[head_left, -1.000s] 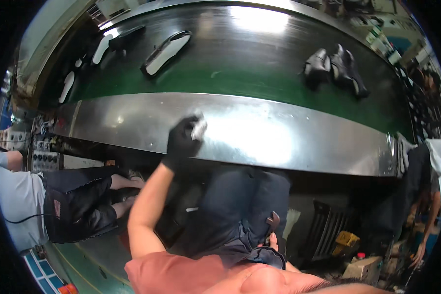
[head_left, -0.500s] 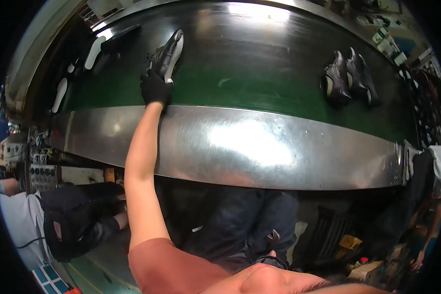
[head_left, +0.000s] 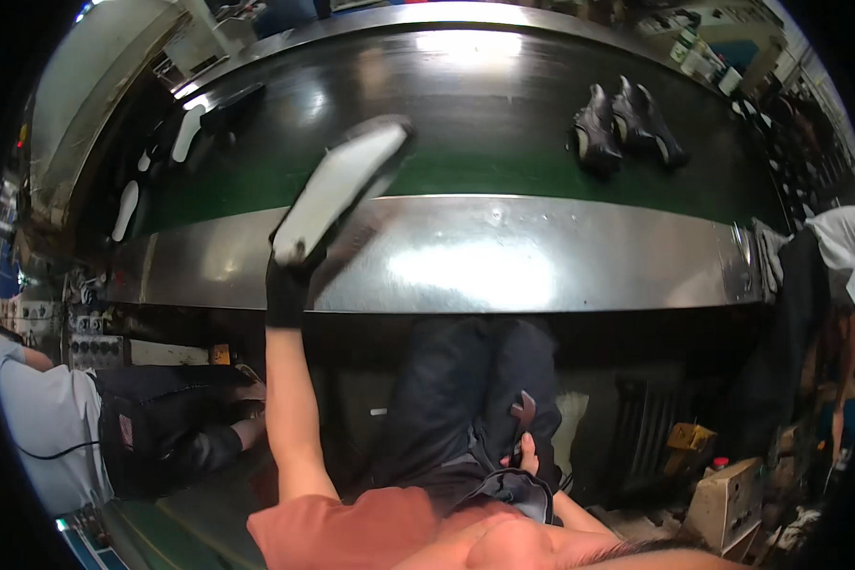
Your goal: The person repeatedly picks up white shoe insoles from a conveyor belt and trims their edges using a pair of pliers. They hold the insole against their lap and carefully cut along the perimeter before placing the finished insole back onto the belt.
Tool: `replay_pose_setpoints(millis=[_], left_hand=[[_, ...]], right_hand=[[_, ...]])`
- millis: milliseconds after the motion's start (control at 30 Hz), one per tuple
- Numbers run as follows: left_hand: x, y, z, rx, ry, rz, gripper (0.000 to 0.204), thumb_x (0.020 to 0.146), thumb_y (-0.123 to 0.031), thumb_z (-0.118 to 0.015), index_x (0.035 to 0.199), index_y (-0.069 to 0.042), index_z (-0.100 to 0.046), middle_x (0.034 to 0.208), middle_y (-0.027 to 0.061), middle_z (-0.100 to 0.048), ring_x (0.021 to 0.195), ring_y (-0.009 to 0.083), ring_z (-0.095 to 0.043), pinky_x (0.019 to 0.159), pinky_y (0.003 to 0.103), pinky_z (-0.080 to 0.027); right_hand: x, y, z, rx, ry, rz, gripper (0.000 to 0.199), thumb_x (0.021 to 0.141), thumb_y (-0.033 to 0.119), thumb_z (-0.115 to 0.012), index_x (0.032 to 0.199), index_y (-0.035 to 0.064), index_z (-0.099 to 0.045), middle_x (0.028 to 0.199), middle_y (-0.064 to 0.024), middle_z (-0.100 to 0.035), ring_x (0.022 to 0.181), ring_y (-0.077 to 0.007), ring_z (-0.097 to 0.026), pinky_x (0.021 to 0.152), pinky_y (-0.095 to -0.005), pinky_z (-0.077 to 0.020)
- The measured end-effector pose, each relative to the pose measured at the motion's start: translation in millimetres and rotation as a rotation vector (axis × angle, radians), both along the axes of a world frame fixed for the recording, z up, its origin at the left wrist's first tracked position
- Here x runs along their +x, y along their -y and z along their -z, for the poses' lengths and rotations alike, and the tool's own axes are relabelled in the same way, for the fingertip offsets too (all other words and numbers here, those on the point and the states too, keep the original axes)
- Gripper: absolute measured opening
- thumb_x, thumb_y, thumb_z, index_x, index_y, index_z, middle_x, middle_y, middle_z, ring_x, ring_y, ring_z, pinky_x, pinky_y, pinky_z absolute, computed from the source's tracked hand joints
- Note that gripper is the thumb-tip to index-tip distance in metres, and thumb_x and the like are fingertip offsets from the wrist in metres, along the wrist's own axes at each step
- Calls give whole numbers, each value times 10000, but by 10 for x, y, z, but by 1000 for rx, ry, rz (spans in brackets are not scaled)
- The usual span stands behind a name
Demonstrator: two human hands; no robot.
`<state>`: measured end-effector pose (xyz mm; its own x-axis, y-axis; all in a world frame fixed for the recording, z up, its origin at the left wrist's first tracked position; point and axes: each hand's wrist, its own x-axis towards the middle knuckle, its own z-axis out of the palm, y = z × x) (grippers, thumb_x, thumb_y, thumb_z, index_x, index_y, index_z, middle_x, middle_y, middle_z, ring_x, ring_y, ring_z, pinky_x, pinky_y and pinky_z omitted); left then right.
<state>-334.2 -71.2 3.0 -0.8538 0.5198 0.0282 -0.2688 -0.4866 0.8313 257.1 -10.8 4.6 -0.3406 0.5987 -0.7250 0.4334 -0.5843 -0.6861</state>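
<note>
My left hand [head_left: 293, 275], in a black glove, grips one end of a black shoe [head_left: 344, 185]. The shoe is held above the belt's near edge and the steel ledge, its pale underside turned up toward me and its far end blurred. Low in front of my body, my right hand [head_left: 528, 456] is bare and closed around a hand tool [head_left: 523, 410] with a curved, brownish head. The tool's handle is mostly hidden, so its exact kind is unclear.
A steel ledge [head_left: 579, 256] borders the green-black belt [head_left: 484, 176]. Several dark shoes [head_left: 598, 133] stand at the right, and pale shoe-shaped pieces [head_left: 188, 133] lie at the left. Another person [head_left: 43, 404] is at the lower left. A yellow part [head_left: 691, 440] sits at the lower right.
My left hand has lifted the shoe off the belt, drawn it nearer and turned its underside up. My right hand and the tool have come more into view. The whole view has shifted.
</note>
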Motion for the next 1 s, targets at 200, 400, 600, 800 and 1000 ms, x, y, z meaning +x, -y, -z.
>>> replay_pose_setpoints(millis=[200,400,600,800,1000], left_hand=[[2001,121,-1047,-177,-436,144,334,784,-54,-644,1113,-5,-615,1223,136,-550,1056,230,-599,885,338,-512],[3041,-375,-1314,-410,-1220,436,296,768,-222,-734,1014,-69,-676,1098,102,-648,1117,326,-557,992,434,-395],[3140,-660,-1373,-412,-1177,514,183,794,-177,-685,919,-44,-680,983,104,-674,1017,314,-605,914,417,-456],[3147,-747,-1085,-319,-638,575,416,949,-369,-540,860,21,-653,902,119,-678,872,240,-636,831,373,-489],[3126,-752,-848,-67,-171,621,534,928,-540,-493,1068,-30,-563,921,108,-650,870,193,-626,788,328,-508]], right_hand=[[99,-133,-239,111,-80,-16,614,939,611,-373,867,37,-579,644,-106,-623,562,-206,-614,551,-315,-488],[115,-260,-428,83,-150,16,561,983,521,-389,820,17,-576,649,-99,-622,592,-191,-625,580,-310,-504],[-20,-329,-1242,74,-300,-247,454,1003,397,-440,855,6,-618,730,-75,-641,647,-120,-596,617,-272,-490],[-289,-172,-1073,237,-307,-416,373,1021,329,-427,1027,19,-636,929,-54,-660,832,-100,-595,785,-256,-470],[-529,-137,-859,-185,-497,-59,494,1039,389,-354,1121,-32,-600,1010,-70,-653,939,-125,-593,883,-280,-454]])
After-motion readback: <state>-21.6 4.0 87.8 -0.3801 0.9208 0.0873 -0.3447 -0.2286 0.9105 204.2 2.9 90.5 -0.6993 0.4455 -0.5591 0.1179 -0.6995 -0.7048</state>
